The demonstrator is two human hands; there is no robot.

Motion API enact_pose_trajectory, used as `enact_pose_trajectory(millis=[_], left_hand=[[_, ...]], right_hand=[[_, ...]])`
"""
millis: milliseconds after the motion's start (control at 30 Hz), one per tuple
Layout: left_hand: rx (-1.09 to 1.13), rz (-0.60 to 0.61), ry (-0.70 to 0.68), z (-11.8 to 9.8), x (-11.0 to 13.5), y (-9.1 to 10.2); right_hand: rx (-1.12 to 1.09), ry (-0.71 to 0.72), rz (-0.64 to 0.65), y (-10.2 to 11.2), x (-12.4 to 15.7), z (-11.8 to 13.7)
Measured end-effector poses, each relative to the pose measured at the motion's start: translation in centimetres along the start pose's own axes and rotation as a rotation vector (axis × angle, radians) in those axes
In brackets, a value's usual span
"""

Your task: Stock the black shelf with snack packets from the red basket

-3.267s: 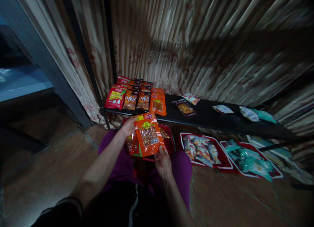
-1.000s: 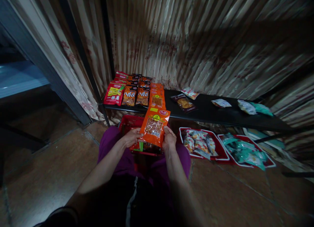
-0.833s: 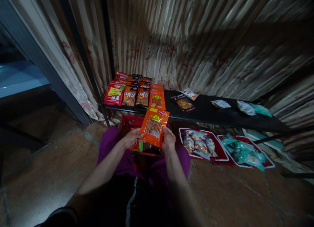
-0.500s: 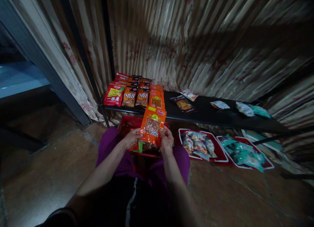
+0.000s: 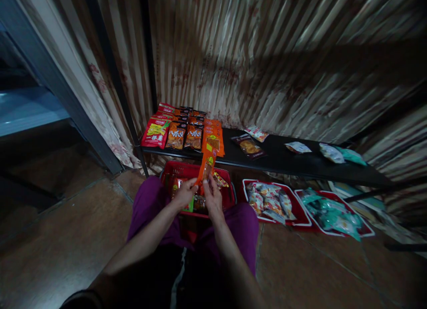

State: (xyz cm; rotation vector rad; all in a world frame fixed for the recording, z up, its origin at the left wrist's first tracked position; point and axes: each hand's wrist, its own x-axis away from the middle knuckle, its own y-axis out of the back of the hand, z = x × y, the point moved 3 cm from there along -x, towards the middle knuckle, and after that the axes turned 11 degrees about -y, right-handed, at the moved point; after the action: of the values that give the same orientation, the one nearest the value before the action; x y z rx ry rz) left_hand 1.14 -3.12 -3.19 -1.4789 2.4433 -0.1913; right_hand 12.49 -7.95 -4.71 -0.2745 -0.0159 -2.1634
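An orange snack packet (image 5: 208, 161) with a clear window is between my two hands, turned partly edge-on above a red basket (image 5: 173, 166). My left hand (image 5: 187, 193) pinches its lower left edge. Along its lower right side lies my right hand (image 5: 213, 197), fingers fairly straight and pressed against it. Below, several packets lie in the basket, one with a green patch (image 5: 189, 206) and a yellow-red one (image 5: 220, 180). Just behind stand more orange packets (image 5: 213, 142) in a row on the black shelf (image 5: 283, 164).
Red packets (image 5: 155, 132) and dark-orange packets (image 5: 176, 134) line the shelf's left end. A brown packet (image 5: 249, 146) and several pale ones lie farther right. Two red baskets on the floor hold white-orange packets (image 5: 271, 200) and teal packets (image 5: 333, 213). A black post (image 5: 147, 46) rises at left.
The orange packet has turned from facing me to partly edge-on. My hands have come closer together, and more of the basket's contents shows. The view has shifted slightly.
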Motion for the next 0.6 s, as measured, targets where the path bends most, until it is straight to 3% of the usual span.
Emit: enact_pose_trajectory(millis=[233,433,600], left_hand=[[-0.314,-0.015,-0.06,0.7,1.2,-1.5],[-0.245,0.116,-0.123,-0.1,1.9,-2.8],[-0.163,0.056,-0.051,-0.7,1.7,-2.1]], right_hand=[[0.019,-0.009,0.069,-1.0,1.1,1.1],[-0.222,-0.181,-0.021,0.1,0.6,-0.4],[-0.358,-0.213,-0.086,1.6,-0.7,-1.1]])
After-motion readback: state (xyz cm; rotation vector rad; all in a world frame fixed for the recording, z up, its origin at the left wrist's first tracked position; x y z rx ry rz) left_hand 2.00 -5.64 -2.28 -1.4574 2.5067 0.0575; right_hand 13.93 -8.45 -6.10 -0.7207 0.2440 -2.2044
